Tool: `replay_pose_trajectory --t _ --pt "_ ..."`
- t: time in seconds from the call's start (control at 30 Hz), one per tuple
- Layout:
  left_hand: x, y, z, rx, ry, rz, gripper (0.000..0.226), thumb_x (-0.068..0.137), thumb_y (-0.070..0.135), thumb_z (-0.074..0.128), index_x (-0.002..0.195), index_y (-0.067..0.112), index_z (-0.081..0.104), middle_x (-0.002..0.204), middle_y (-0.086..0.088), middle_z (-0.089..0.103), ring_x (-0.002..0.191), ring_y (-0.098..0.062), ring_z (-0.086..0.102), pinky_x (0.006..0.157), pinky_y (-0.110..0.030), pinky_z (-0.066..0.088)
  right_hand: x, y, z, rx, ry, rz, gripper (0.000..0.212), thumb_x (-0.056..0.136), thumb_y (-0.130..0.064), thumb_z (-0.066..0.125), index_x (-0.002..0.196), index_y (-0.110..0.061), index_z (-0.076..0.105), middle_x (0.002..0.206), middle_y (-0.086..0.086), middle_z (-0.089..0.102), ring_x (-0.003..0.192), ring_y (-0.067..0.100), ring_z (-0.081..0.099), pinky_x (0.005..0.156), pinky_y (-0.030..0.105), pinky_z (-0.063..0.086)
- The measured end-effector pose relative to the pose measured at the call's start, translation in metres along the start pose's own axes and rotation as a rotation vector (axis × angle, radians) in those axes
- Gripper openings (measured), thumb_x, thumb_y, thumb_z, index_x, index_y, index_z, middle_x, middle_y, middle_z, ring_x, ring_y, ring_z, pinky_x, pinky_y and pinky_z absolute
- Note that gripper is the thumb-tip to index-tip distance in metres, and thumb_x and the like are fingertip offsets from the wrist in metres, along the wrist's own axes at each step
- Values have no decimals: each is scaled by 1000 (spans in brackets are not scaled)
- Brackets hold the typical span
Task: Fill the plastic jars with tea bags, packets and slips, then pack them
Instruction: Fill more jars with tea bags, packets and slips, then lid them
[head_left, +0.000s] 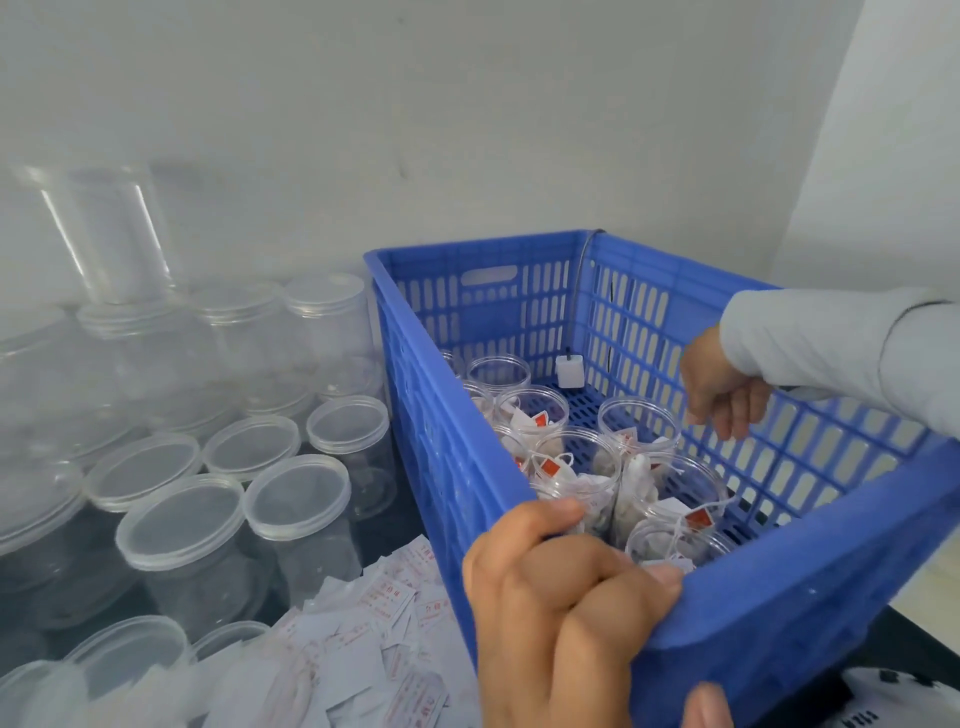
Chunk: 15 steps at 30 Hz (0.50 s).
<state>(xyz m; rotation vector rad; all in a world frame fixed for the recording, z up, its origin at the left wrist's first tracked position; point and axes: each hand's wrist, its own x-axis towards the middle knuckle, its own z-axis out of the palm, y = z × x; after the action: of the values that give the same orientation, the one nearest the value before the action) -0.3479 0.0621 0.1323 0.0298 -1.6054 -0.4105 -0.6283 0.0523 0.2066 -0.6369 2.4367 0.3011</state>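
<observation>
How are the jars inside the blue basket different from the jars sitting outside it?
The jars in the crate are open on top; the jars on the table wear lids. The crate jars hold tea bags with red tags; the table jars look empty. The crate is gripped by the left hand and right hand. Both kinds are clear plastic.

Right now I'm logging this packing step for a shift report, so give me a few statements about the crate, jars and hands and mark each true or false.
1. Both hands hold the blue crate. True: the left hand grips its near rim, the right hand its right wall.
2. The jars in the crate are capped. False: they are open, with tea bags inside.
3. The lidded jars stand left of the crate. True.
4. The paper slips lie inside the crate. False: they are piled on the table beside it.
</observation>
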Motion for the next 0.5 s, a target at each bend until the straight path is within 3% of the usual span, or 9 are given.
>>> replay_pose_trajectory --t 0.1,0.17,0.23,0.37,0.5 --pt "1 3 -4 -48 -38 -75 18 79 33 49 92 21 53 93 7 47 109 -15 49 85 -40 43 -27 -15 -3 60 176 -68 20 96 -19 54 95 0 62 87 12 72 65 19 67 57 27 54" --pt "3 6 -8 -57 -73 -80 31 66 31 51 94 19 53 93 4 49 109 -18 50 87 -42 43 -52 -29 -5 62 327 -119 26 96 -22 52 89 -1 65 85 9 73 63 17 65 60 27 53" --pt "8 8 -20 -73 -162 -60 36 66 30 51 99 17 52 93 -2 56 107 -23 53 91 -43 42 -83 -50 -5 62 460 -227 32 96 -24 50 78 -4 68 79 5 73 64 16 66 64 27 53" --pt "25 7 -56 -78 -504 -36 47 72 27 54 113 5 60 109 -12 59 119 -30 49 105 -41 36 -143 -96 0 166 614 -480 31 97 -22 48 91 -2 70 90 8 74 85 23 70 83 33 52" --pt "52 -8 -110 -35 -778 -53 60 74 11 70 131 3 50 137 -12 47 129 -20 41 109 -27 30 -209 -145 23 164 763 -704 23 94 -20 51 87 -12 71 73 -5 71 72 14 69 64 23 47"
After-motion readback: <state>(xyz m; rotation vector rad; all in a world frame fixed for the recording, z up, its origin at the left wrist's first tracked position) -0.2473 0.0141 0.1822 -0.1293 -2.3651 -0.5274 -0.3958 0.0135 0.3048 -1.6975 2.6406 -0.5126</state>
